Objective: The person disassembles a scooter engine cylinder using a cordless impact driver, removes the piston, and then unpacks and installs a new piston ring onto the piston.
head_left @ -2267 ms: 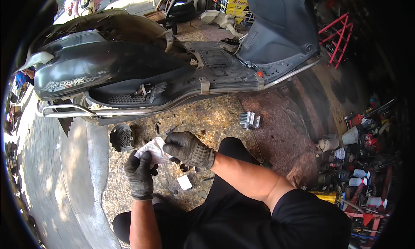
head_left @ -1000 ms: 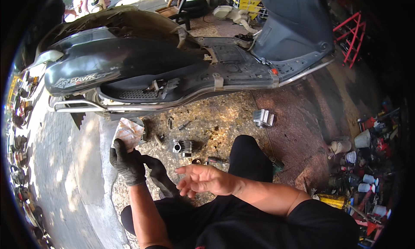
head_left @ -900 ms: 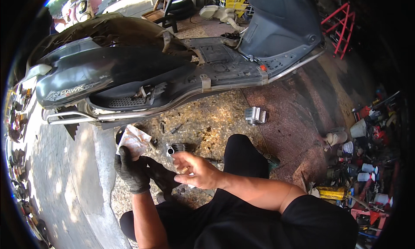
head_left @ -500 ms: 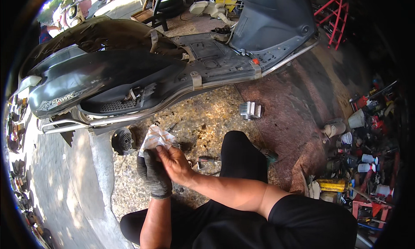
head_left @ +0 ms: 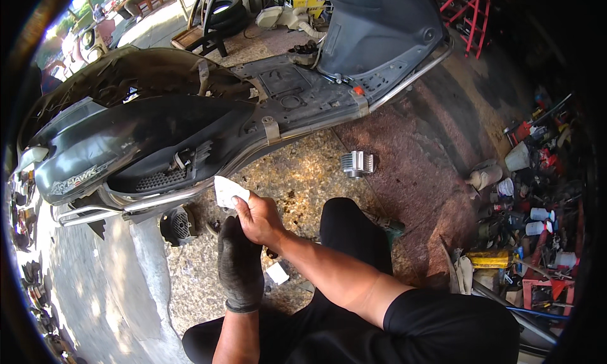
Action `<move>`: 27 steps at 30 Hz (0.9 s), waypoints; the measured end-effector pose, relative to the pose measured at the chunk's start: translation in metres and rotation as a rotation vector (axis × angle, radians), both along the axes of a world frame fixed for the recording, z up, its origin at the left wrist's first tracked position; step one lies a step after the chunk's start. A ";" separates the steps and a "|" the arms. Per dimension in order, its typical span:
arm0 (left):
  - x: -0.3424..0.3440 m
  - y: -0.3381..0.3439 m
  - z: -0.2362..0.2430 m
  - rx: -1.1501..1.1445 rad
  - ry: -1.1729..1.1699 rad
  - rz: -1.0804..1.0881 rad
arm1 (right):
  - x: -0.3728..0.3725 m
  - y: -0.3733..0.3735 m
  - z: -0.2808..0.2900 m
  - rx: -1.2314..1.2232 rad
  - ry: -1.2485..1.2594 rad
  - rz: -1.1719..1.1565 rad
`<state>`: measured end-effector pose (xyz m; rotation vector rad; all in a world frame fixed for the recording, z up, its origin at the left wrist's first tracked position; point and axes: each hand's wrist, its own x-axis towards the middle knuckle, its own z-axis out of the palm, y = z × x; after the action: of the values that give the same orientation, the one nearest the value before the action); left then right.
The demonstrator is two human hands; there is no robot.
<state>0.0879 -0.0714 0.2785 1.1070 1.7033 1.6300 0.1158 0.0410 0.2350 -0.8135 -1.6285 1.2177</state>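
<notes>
My bare right hand (head_left: 259, 220) pinches a small white sheet or wrapper (head_left: 231, 192) between thumb and fingers, lifted over the floor. Just below it is my left hand (head_left: 240, 263) in a dark grey knitted glove, its fingertips close under the right hand. The glove's back faces me, so its finger pads and anything in them are hidden. Between my legs, a white scrap (head_left: 277, 273) lies on the speckled floor. A finned metal engine cylinder (head_left: 358, 163) stands ahead to the right, and a round black slotted cover (head_left: 177, 225) sits left of my hands.
A dark scooter body (head_left: 152, 127) with a chrome side rail spans the area ahead. Small parts and an orange-red piece (head_left: 358, 91) rest on its footboard. Tools, bottles and a yellow case (head_left: 490, 259) crowd the right side. Tyres (head_left: 227, 15) and a red metal frame (head_left: 471, 16) stand behind.
The white wrapper with orange print is now a smaller plain white shape in my right hand. My gloved hand has dropped slightly away from it. A white scrap now shows on the floor.
</notes>
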 end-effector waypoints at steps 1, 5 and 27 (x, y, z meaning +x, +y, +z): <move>0.004 0.003 0.002 0.030 -0.182 0.019 | 0.002 0.002 -0.001 0.014 -0.016 -0.004; 0.001 0.012 0.013 -0.097 -0.046 -0.074 | 0.015 0.010 -0.005 0.099 -0.094 -0.034; 0.058 0.019 0.007 -0.097 -0.598 -0.528 | 0.089 0.080 -0.025 0.191 -0.314 -0.233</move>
<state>0.1457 -0.0522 0.2859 0.8137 0.9875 1.3356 0.2050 0.1205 0.2101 -1.0771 -1.8079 0.7868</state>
